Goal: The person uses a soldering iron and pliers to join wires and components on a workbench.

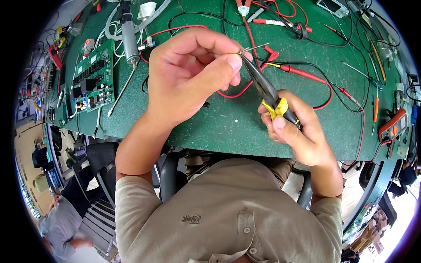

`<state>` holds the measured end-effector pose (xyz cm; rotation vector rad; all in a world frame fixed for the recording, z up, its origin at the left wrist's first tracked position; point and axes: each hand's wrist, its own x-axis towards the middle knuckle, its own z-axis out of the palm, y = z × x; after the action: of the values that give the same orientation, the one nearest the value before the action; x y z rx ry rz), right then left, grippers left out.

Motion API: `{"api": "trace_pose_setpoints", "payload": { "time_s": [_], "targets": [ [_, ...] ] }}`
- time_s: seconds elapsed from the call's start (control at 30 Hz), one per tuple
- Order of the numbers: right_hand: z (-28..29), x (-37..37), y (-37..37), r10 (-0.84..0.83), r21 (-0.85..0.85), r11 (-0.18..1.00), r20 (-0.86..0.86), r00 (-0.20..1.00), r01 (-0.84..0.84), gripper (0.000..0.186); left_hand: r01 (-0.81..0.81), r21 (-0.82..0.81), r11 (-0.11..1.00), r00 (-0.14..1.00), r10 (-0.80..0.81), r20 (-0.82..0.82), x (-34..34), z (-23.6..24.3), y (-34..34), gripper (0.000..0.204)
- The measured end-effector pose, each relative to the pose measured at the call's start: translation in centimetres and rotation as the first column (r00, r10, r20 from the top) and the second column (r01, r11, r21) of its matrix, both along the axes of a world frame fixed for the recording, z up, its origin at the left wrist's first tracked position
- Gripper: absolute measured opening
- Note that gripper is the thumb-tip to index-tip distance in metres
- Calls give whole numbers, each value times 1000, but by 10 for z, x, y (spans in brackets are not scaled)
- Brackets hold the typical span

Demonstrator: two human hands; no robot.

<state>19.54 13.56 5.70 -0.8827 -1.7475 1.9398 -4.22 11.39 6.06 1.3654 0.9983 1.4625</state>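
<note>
The left hand (193,72) is raised over the green surface (219,127), its fingers (230,61) pinched shut on a thin bare wire (254,48); the wire pokes out to the right of the thumb tip, above the middle of the surface; the right hand (294,131) is clenched round the yellow-and-black handles of one pair of long-nose pliers (263,85), whose dark nose slants up and left to meet the wire at the left fingertips; whether the nose is clamped on the wire or only touching it cannot be told.

On the far left lies one green circuit board (92,79); just right of it one grey cylindrical tool (129,39) lies with its tip pointing near; a thin metal rod (123,90) slants away below that tip.

Red leads (307,76) and black leads (351,46) loop across the far right half of the surface, too tangled to count; one orange-handled screwdriver (376,109) lies near the right edge, beside one orange-cased meter (392,125).

One second person in a grey shirt (61,225) sits low at the near left, well apart from the hands.
</note>
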Motion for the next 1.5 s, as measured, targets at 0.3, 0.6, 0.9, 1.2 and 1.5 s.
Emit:
{"api": "trace_pose_setpoints", "payload": {
  "time_s": [0.3,0.6,0.9,1.2,1.5],
  "targets": [
    [1,0,-2,-14,-37,999,4,1000,14,47,23,65,998,1000,-23,-4,-2,-3,0,14],
    [6,5,5,44,-136,990,-23,999,-46,38,40,164,986,997,-29,-66,-3,-4,-1,18],
    [5,2,3,32,-127,991,3,999,-32,42,25,164,986,995,-9,-97,-4,-5,0,16],
    [-1,1,2,-9,78,997,29,1000,7,36,-11,122,993,999,16,-36,1,-5,-2,15],
    [10,2,11,-76,478,878,200,977,-30,36,-83,7,997,995,83,-46,4,-3,-3,14]
  ]
}}
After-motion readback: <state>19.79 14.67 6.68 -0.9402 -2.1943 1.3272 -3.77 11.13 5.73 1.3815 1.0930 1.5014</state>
